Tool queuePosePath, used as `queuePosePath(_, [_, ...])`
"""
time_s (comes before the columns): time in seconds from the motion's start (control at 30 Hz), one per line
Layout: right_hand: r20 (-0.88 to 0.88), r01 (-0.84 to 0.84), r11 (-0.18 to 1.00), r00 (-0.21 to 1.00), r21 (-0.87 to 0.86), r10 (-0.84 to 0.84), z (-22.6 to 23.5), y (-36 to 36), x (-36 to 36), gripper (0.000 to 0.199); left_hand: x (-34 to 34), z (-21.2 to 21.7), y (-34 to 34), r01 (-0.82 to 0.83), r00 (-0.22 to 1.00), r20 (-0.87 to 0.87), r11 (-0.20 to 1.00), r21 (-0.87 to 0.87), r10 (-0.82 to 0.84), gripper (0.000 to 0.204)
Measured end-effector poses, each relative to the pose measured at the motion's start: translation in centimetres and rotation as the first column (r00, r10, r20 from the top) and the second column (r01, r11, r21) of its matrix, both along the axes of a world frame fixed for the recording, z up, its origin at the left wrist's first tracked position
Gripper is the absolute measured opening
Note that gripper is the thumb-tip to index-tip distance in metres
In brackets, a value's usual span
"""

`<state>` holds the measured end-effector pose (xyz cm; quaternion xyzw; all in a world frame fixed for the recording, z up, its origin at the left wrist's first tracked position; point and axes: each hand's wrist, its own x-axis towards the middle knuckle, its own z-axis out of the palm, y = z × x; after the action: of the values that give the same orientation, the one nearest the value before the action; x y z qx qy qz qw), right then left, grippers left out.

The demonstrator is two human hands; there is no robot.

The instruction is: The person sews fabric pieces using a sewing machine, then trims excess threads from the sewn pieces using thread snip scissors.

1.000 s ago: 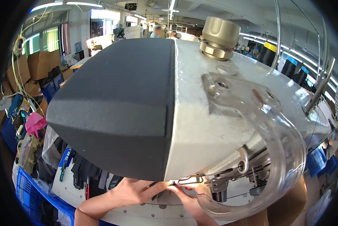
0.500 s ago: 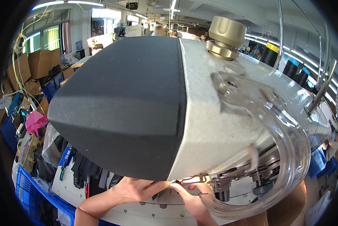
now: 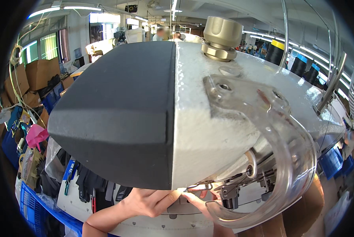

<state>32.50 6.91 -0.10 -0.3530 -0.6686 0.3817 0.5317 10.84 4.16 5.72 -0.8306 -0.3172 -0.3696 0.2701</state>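
Observation:
A large sewing machine head, with a dark grey cover (image 3: 113,106) and a pale metal body (image 3: 208,142), fills the middle of the view. Below its lower edge my left hand (image 3: 151,202) is closed, thumb and fingertips pinched together. My right hand (image 3: 200,202) meets it tip to tip beside the presser mechanism (image 3: 229,193), partly behind a clear plastic guard (image 3: 289,158). Both hands grip something small at the fingertips; the machine head and their own fingers hide it, so its kind cannot be made out.
Dark fabric strips (image 3: 91,181), a red-handled tool (image 3: 93,201) and a green tool (image 3: 67,187) lie left on the white tabletop (image 3: 145,225). A blue crate (image 3: 30,205) stands at the left edge. A cardboard box (image 3: 303,205) is at lower right; thread cones (image 3: 275,51) stand behind.
The view has shifted a little, so the machine head sits further left. Both hands remain pinched together under it, and more of the presser mechanism shows; the dark bit between the fingertips is less visible.

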Motion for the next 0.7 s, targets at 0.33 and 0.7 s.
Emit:
queuePosePath(0.33, [-0.157, -0.085, 0.993, 0.985, -0.077, 0.072, -1.8, 0.3, -0.3, 0.019, -2.1, -4.9, 2.8, 0.214, 0.962, 0.188, 0.975, -0.056, -0.200, 0.026])
queuePosePath(0.7, [0.404, -0.005, 0.924, 0.901, 0.382, -0.162, -4.7, 1.2, 1.0, 0.019, -2.0, -5.3, 2.3, 0.214, 0.958, 0.217, 0.971, -0.106, -0.188, 0.037])
